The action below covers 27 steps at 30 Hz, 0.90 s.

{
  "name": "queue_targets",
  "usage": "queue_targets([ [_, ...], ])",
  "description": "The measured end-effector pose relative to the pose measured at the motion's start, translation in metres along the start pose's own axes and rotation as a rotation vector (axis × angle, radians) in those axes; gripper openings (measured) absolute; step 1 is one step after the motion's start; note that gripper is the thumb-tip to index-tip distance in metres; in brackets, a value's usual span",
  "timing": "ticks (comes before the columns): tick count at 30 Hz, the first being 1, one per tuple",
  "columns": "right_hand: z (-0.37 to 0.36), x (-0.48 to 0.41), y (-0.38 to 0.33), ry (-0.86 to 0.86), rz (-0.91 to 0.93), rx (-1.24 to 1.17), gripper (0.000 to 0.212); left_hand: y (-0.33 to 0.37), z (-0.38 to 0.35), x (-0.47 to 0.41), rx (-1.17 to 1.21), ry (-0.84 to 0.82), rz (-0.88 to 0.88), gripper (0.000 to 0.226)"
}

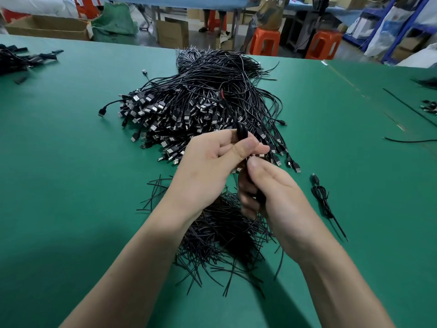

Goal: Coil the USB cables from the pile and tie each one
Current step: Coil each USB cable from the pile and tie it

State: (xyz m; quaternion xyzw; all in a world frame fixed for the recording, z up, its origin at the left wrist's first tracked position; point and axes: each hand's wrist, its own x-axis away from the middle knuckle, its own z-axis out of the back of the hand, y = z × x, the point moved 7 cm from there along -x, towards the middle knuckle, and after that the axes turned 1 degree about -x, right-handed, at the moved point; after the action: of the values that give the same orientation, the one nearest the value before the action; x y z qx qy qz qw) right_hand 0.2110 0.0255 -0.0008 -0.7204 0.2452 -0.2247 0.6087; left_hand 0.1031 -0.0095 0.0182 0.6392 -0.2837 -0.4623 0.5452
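Tie pile (220, 235): under my wrists, on green table (71, 174).
Left hand (208, 166): I pinch coiled cable (242, 133).
Right hand (272, 192): curled round its lower part.
Cable pile (201, 102): just beyond.

Beyond the green table (71, 138), orange stools (264, 41), cardboard boxes (47, 27) and blue shelving (402, 27).
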Motion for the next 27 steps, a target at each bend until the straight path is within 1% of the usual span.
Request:
queue_targets([
  [4,0.004,0.0,-0.001,0.032,0.077,0.171,0.034,-0.001,-0.005,0.0,0.043,-0.049,0.033,0.014],
  [9,0.004,0.003,0.0,0.06,0.115,0.358,0.029,-0.006,-0.008,0.0,0.085,-0.09,0.055,0.014],
  [12,0.003,0.006,-0.005,0.094,0.19,0.479,0.032,-0.006,-0.005,0.0,0.091,-0.124,0.059,0.017],
  [14,0.002,0.008,-0.008,0.12,0.228,0.549,0.036,-0.005,-0.001,0.0,0.057,-0.138,0.073,0.026],
  [16,0.002,0.009,-0.008,0.136,0.234,0.609,0.037,-0.003,0.009,0.0,-0.064,-0.16,0.071,0.032],
  [17,0.003,0.009,-0.007,0.14,0.225,0.647,0.036,-0.002,0.014,-0.001,-0.164,-0.181,0.069,0.031],
  [19,0.005,0.009,-0.007,0.15,0.199,0.728,0.037,-0.004,0.028,0.0,-0.439,-0.227,0.093,0.033],
  [20,0.006,0.009,-0.006,0.159,0.183,0.747,0.038,-0.008,0.037,0.001,-0.584,-0.245,0.13,0.04],
  [21,0.008,0.009,-0.006,0.17,0.167,0.753,0.039,-0.012,0.045,0.002,-0.71,-0.259,0.197,0.046],
  [22,0.011,0.01,-0.006,0.182,0.154,0.756,0.041,-0.018,0.052,0.005,-0.821,-0.278,0.285,0.048],
  [24,0.014,0.01,-0.005,0.21,0.132,0.757,0.042,-0.029,0.06,0.012,-1.005,-0.324,0.458,0.043],
  [25,0.016,0.01,-0.005,0.223,0.125,0.753,0.042,-0.034,0.061,0.014,-1.076,-0.339,0.516,0.043],
  [27,0.018,0.01,-0.005,0.239,0.116,0.743,0.042,-0.041,0.059,0.015,-1.201,-0.345,0.572,0.045],
])
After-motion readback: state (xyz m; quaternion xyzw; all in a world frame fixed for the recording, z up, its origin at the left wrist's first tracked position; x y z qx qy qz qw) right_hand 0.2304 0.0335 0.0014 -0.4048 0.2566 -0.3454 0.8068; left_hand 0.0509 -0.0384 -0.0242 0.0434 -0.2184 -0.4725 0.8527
